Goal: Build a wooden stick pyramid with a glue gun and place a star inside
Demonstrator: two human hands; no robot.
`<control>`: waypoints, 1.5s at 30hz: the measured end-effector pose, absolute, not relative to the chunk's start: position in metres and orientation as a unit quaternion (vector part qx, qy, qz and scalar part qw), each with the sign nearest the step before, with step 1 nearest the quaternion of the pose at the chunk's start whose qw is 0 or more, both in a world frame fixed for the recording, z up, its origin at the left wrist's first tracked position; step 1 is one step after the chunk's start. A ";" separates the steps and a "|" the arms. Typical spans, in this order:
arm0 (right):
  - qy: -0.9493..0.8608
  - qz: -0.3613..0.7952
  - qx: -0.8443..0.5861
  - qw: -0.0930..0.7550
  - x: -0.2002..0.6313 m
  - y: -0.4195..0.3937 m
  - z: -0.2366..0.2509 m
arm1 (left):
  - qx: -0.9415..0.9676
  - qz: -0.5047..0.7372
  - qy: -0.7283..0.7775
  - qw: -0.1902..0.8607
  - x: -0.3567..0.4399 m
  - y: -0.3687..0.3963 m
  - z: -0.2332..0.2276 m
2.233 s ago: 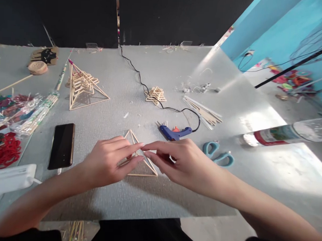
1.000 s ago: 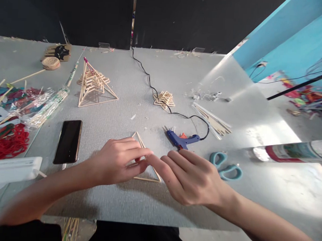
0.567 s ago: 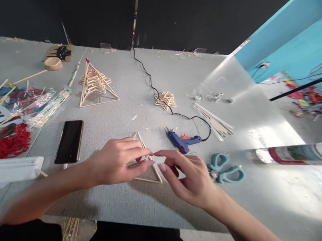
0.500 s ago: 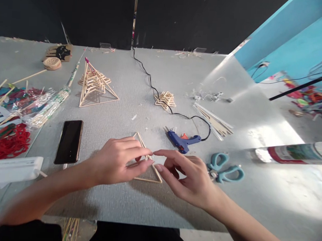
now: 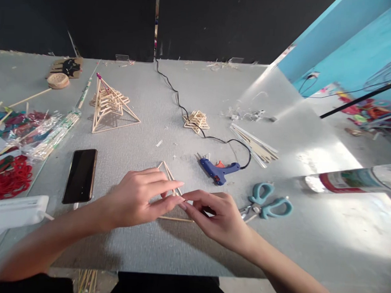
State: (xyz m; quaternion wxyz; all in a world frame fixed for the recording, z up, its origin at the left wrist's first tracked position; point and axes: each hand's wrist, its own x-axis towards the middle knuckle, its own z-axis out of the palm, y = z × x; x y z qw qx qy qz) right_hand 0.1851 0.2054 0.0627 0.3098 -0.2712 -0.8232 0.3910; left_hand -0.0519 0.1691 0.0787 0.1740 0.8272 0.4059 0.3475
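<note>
Pinching the small stick triangle (image 5: 172,193) at lower centre of the frame between left hand (image 5: 138,198) and right hand (image 5: 216,216) fingertips, seemingly steadying its joint flat on the grey table (image 5: 184,245), glue gun (image 5: 218,169) just beyond.

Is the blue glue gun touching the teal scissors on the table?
Apart. The head view shows bare grey table between the glue gun and the scissors, which lie nearer the right hand.

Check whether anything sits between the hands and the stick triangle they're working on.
Nothing visible does. The left hand and right hand both already touch the stick triangle. The glue gun and scissors lie off to the right, clear of it.
</note>
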 end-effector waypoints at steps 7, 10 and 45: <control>-0.823 0.392 -0.265 0.314 0.186 0.206 0.061 | 0.826 0.355 0.405 0.166 -0.051 0.171 0.081; -0.823 0.393 -0.255 0.321 0.186 0.206 0.061 | 0.827 0.353 0.405 0.166 -0.051 0.170 0.081; -0.823 0.385 -0.249 0.334 0.185 0.206 0.054 | 0.830 0.351 0.403 0.158 -0.052 0.168 0.082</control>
